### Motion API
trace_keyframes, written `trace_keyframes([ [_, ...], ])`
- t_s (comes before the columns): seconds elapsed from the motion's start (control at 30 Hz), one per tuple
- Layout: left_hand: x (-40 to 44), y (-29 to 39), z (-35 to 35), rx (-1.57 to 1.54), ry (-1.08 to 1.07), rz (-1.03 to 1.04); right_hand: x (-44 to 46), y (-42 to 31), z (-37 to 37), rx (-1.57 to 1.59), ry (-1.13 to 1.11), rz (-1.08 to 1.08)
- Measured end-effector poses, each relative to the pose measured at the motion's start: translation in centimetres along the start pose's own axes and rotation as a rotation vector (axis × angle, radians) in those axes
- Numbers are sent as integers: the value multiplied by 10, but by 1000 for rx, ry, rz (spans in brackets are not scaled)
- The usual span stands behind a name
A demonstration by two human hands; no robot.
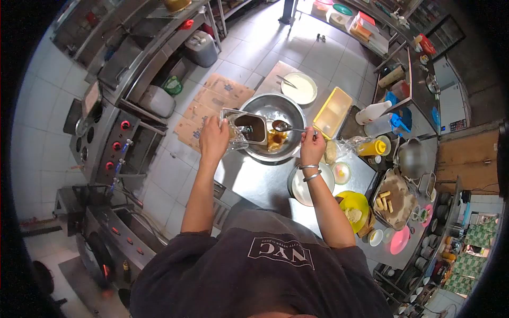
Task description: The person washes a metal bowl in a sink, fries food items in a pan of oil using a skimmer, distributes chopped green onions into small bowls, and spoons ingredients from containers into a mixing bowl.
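Observation:
In the head view my left hand point(214, 139) is closed on the rim of a rectangular metal container point(249, 127), tilted beside and partly over a large steel mixing bowl point(298, 114). Crumpled clear plastic film point(236, 140) hangs from the container, and dark brown residue shows inside it. My right hand point(313, 147) grips the handle of a spoon point(297, 129), whose head is over the bowl with dark brown sauce in it. Yellowish and brown contents point(277, 141) lie in the bowl. Just below my right hand stand stacked white dishes point(307, 188).
Behind the mixing bowl is a white bowl of creamy mixture point(299, 87), with a yellow-rimmed tub point(333, 112) to its right. A yellow squeeze bottle point(371, 147), yellow bowl point(360, 201) and lined tray of rolls point(395, 196) crowd the right. A stove point(106, 153) stands left.

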State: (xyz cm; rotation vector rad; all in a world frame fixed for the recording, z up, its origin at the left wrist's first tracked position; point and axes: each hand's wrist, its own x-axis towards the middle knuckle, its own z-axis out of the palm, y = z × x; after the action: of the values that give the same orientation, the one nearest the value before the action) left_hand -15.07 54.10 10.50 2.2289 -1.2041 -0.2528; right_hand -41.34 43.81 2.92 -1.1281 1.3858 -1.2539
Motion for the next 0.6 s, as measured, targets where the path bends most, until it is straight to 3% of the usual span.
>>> trace_keyframes([
  [0.23, 1, -7, 2, 2, 57, 29, -6, -7, -3, -187, 11, -137],
  [0.3, 1, -2, 0, -5, 28, 6, -9, -15, -5, -301, -27, -411],
  [0.33, 2, -2, 1, -5, 27, 7, -12, -18, -8, -302, -25, -411],
  [0.4, 3, -1, 2, -4, 20, 21, -21, -34, -10, -335, -22, -724],
  [0.6, -2, 21, -1, -20, -17, 53, -43, -39, 14, -202, -245, -536],
])
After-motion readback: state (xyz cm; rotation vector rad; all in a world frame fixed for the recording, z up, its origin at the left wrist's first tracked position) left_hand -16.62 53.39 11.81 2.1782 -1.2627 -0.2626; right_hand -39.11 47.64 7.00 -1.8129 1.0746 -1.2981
